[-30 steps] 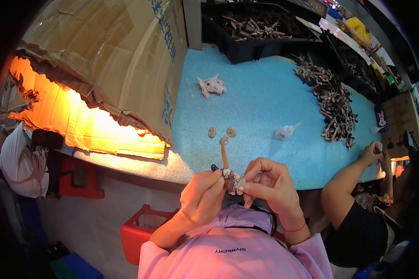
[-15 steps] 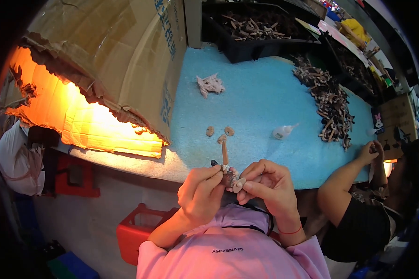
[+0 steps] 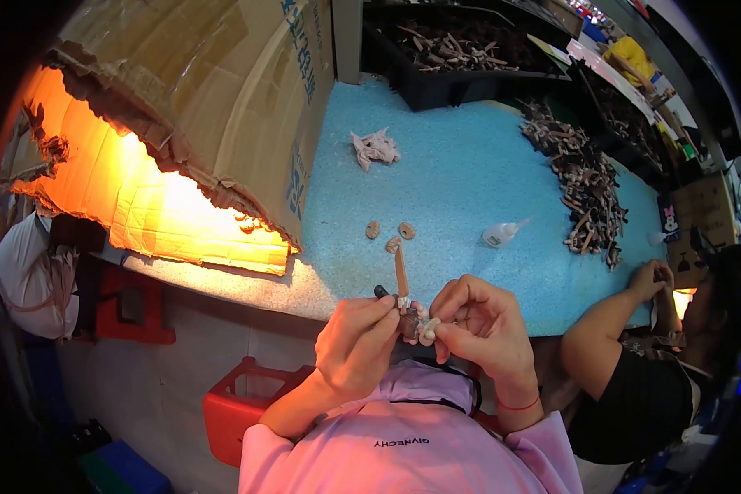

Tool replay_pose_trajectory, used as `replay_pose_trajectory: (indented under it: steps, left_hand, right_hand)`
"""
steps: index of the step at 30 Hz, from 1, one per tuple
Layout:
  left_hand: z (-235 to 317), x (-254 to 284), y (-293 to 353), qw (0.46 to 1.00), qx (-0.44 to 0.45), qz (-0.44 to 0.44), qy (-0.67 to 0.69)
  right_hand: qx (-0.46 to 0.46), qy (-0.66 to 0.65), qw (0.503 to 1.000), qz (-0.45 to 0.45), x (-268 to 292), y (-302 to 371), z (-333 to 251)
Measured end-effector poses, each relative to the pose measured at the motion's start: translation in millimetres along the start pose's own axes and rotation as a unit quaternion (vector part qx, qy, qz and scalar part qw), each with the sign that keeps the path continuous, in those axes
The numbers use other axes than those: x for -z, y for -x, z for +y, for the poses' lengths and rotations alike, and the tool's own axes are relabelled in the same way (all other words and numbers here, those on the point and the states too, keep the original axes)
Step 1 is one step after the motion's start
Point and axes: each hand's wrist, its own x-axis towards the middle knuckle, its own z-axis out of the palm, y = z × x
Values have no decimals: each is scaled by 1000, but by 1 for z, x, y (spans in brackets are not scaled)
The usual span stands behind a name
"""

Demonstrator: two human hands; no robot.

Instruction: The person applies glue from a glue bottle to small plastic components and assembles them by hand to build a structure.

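A small dark-and-beige figurine (image 3: 408, 321) with a long flat brown blade-like part pointing up is pinched in my left hand (image 3: 352, 344), just over the table's near edge. My right hand (image 3: 487, 333) pinches a small pale beige piece (image 3: 429, 332) between thumb and fingers, pressed against or very close to the figurine's right side. Exact contact is hidden by the fingertips. Beyond the blade lie a few beige oval discs (image 3: 407, 231) on the blue tabletop (image 3: 453, 181). To their right, a small white squeeze bottle (image 3: 502, 234) with a pointed nozzle rests on its side.
A torn cardboard box (image 3: 247, 107), lit orange inside, stands at left. A crumpled whitish cloth (image 3: 375, 149) lies farther back. Heaped figurine parts (image 3: 583, 185) line the right, with black bins (image 3: 461, 86) behind. Another person's arm (image 3: 605, 317) rests at far right. Red stool (image 3: 239, 416) below.
My right fingers have shifted slightly, and the beige piece is turned to a different angle beside the figurine. My left hand keeps its grip almost in place.
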Motion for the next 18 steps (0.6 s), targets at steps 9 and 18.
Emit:
replay_pose_trajectory:
  steps: [9,18]
  left_hand:
    - [2,6,-4,1000,0,-15,-27]
    - [4,7,-5,997,77,-2,28]
  right_hand:
    - [23,90,996,-3,-5,0,-3]
    - [24,31,999,-2,-8,0,6]
